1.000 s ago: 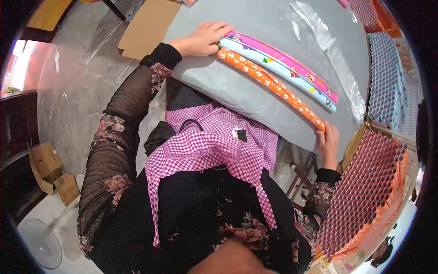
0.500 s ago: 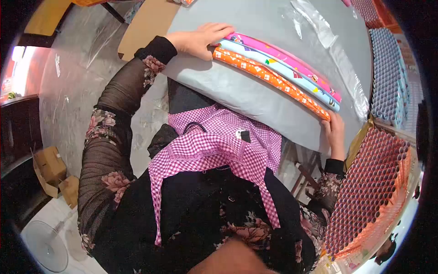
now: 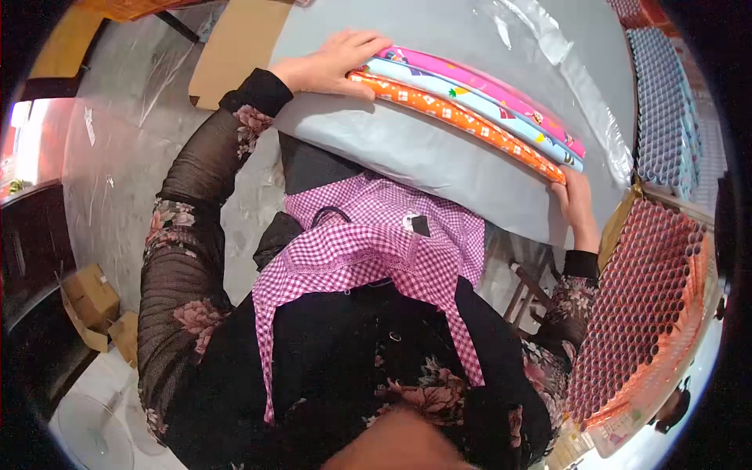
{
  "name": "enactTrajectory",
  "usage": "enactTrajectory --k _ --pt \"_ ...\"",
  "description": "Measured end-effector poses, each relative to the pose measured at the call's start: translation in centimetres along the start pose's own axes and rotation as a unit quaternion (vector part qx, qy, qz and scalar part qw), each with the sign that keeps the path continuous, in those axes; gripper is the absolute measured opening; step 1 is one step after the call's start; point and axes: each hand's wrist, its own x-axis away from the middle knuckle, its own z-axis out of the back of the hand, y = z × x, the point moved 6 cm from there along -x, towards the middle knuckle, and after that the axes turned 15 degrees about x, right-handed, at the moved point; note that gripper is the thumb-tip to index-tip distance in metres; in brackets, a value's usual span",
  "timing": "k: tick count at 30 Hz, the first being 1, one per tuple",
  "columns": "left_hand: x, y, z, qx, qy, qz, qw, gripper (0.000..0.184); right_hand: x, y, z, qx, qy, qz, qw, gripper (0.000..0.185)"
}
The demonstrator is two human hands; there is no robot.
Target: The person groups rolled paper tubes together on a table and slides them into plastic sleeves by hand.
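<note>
Three printed rolls, which look like wrapping paper, lie side by side in front of me: a pink roll [image 3: 486, 92] at the back, a light blue roll [image 3: 478, 103] in the middle and an orange roll [image 3: 462, 121] nearest me. My left hand [image 3: 337, 66] holds their left ends, its thumb at the orange roll and its fingers reaching towards the pink one. At the right end, my right hand [image 3: 576, 202] grips the orange roll's tip; its fingers are partly hidden. The rolls rest on a grey plastic-covered surface [image 3: 407, 157].
Crinkled clear plastic [image 3: 564, 59] lies beyond the rolls. On the right stand a stack of red-orange rolls [image 3: 638, 305] and a stack of blue rolls [image 3: 662, 110], ends facing me. Cardboard [image 3: 235, 47] is at the back left, and an opened carton [image 3: 90, 298] sits on the floor.
Both hands and the rolls sit a little higher in view, the left hand also further left. The orange roll lies slightly closer against the blue one. The view itself has shifted slightly.
</note>
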Motion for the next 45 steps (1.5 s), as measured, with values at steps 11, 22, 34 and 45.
enactTrajectory --k 11,22,34,45 --pt "-0.1 -0.4 -0.3 -0.016 -0.036 0.022 0.999 0.084 1.0 0.0 -1.0 -0.078 0.08 -0.084 0.99 0.032" --pt "0.1 -0.5 -0.6 -0.031 -0.028 0.004 0.999 0.086 0.7 -1.4 -0.2 0.011 0.183 -0.094 0.979 0.029" --pt "-0.1 0.4 -0.9 -0.027 -0.02 0.015 0.999 0.091 0.7 -1.4 -0.3 -0.006 0.204 -0.089 0.975 0.03" --pt "-0.2 1.2 -1.0 0.001 -0.022 0.04 0.999 0.084 -0.1 -3.5 0.3 0.004 0.235 -0.1 0.967 0.035"
